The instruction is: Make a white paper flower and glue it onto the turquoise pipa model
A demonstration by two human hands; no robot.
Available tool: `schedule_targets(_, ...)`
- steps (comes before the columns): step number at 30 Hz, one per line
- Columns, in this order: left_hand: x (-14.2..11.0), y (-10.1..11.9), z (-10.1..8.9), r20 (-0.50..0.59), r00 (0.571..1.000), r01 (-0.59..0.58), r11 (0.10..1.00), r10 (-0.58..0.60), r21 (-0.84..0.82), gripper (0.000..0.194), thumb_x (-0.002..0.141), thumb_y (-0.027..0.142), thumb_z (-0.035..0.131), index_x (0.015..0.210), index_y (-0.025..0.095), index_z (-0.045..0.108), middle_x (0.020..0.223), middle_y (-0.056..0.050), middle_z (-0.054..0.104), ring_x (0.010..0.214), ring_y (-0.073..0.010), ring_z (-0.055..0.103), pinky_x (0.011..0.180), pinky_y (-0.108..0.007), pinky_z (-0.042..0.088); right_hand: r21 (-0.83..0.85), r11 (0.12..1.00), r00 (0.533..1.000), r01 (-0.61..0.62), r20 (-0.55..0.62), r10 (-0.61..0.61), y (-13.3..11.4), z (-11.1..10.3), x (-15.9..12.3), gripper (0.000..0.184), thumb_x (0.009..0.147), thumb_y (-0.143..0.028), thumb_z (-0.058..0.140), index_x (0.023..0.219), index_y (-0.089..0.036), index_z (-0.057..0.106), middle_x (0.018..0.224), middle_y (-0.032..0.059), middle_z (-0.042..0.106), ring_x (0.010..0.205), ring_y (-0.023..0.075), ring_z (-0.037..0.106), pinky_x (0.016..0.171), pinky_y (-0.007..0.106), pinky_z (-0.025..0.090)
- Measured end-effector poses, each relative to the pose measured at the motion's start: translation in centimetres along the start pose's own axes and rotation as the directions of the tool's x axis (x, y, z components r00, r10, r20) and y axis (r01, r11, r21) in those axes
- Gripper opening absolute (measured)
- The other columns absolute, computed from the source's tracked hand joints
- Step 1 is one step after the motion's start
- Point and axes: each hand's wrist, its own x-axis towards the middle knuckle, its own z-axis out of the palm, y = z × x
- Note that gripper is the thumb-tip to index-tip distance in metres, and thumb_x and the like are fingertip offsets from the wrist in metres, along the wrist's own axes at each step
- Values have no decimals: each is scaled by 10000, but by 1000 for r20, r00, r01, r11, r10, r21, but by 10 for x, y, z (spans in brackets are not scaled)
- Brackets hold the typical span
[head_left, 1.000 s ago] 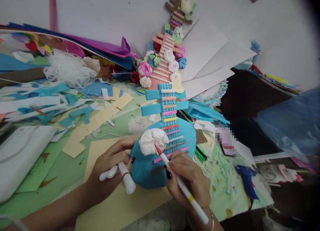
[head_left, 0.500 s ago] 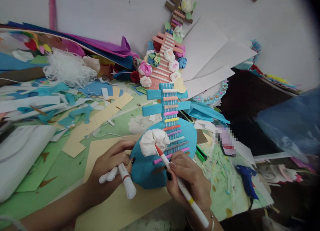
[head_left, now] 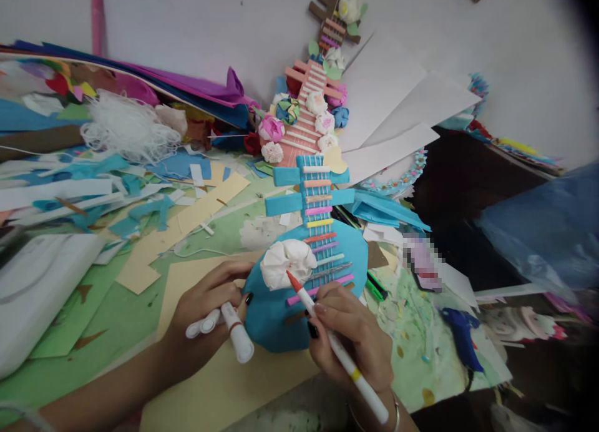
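A blue paper guitar [head_left: 274, 323] lies in front of me, its neck crossed by colored sticks and thin strings. A crumpled white paper flower [head_left: 287, 263] sits on the left of its body. My right hand [head_left: 353, 338] is closed around a white felt-tip marker [head_left: 341, 354] with a red tip and a yellow band. The red tip points at the flower's lower edge; whether it touches, I cannot tell. My left hand [head_left: 201, 316] grips white markers [head_left: 238, 332] in its curled fingers, and its fingertips meet the guitar's left edge.
Under the guitar lies a tan sheet [head_left: 187, 382] on a green table. Paper scraps and white string [head_left: 133, 126] spread at the left beside a white device [head_left: 42, 301]. A blue glue gun [head_left: 463, 338] and green cutter [head_left: 375, 285] lie right. A pink paper guitar [head_left: 306, 126] stands behind.
The red marker tip has moved slightly left and down across the flower's front. The blue guitar has shifted a little to the left; my left hand has barely moved.
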Motion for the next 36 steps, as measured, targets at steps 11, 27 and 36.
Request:
schedule_targets(11, 0, 0, 2, -22, 1000, -5, 1000, 5, 22, 219, 821, 66, 484, 631, 175, 480, 1133, -54, 591, 1022, -161, 575, 801, -234, 468, 30, 999, 999, -20, -31, 21, 0, 3, -1, 307, 746, 9, 543, 1015, -136, 576, 666, 34, 584, 574, 143, 557, 500, 319, 517)
schedule_targets(27, 1, 3, 1, -23, 999, 35, 999, -34, 29, 230, 836, 101, 472, 619, 178, 475, 1139, -57, 599, 1035, -166, 580, 806, -247, 481, 36, 999, 999, 10, -38, -9, 2, 4, -6, 261, 715, 23, 544, 938, -102, 590, 650, 46, 589, 547, 146, 567, 480, 311, 506)
schedule_targets(36, -3, -2, 2, -25, 999, 29, 1000, -29, -6, 216, 826, 93, 486, 627, 177, 485, 1127, -56, 578, 1019, -165, 569, 847, -267, 468, 16, 1000, 1000, -19, 0, 19, 2, 4, -2, 243, 742, 2, 545, 945, -127, 576, 647, 36, 596, 552, 137, 561, 488, 304, 511)
